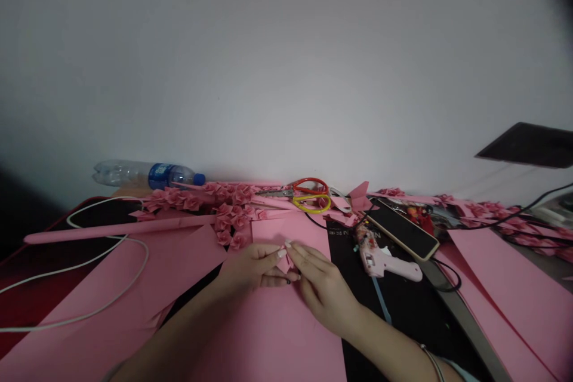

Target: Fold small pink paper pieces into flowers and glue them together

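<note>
Pinching one folded piece (285,262) right here, fingertips of left hand (255,262) and right hand (323,283) both closed on it, mid-tabletop (416,310), just above a pink sheet (290,334). Aimed corner-first at the near edge, long axis roughly near-to-far! Along the far edge: one bottle (160,176), capped end rightward, one scissors (293,193), roses (235,221) too bunched to count. Toward the right edge: one phone (405,230), one glue gun (381,261).

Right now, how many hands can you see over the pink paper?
2. The left hand and the right hand meet above the middle pink sheet, fingers on a small folded pink piece. No other hand shows.
</note>
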The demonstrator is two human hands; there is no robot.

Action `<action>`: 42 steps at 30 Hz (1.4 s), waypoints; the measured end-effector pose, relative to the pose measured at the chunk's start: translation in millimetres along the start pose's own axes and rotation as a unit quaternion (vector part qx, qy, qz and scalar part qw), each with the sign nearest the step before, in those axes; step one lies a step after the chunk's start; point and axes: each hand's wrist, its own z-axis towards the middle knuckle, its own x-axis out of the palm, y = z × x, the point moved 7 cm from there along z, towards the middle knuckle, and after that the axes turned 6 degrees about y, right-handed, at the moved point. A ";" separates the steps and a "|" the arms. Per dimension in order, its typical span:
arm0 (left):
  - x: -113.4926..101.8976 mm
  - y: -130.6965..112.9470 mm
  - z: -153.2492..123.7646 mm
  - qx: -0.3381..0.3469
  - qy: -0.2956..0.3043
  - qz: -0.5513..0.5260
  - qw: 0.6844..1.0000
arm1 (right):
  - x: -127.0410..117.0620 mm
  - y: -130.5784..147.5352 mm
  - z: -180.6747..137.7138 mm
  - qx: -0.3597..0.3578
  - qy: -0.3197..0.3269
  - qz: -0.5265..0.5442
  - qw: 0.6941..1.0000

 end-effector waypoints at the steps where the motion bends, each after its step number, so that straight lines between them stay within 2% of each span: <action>1: -0.1 -0.7 -0.3 0.003 -0.005 -0.001 1.000 | 0.8 -0.1 -0.1 0.001 0.005 0.005 1.000; 9: -1.4 -2.1 -0.5 0.009 -0.024 0.012 1.000 | 4.1 0.5 -1.1 -0.007 0.028 0.040 0.999; 16: -2.3 -2.2 -0.7 0.015 -0.015 -0.007 1.000 | 0.9 2.6 -0.1 -0.018 0.014 0.055 0.998; 22: -5.1 0.9 -1.8 -0.009 -0.038 0.017 0.999 | -1.1 4.3 -0.1 -0.018 0.011 0.055 0.998; 29: -7.0 0.6 1.1 0.010 -0.022 0.018 1.000 | 3.1 4.9 1.8 -0.022 0.048 0.035 0.998; 42: -9.4 -1.6 1.3 0.039 -0.050 -0.038 0.997 | 12.3 3.9 0.7 0.005 0.095 0.006 0.995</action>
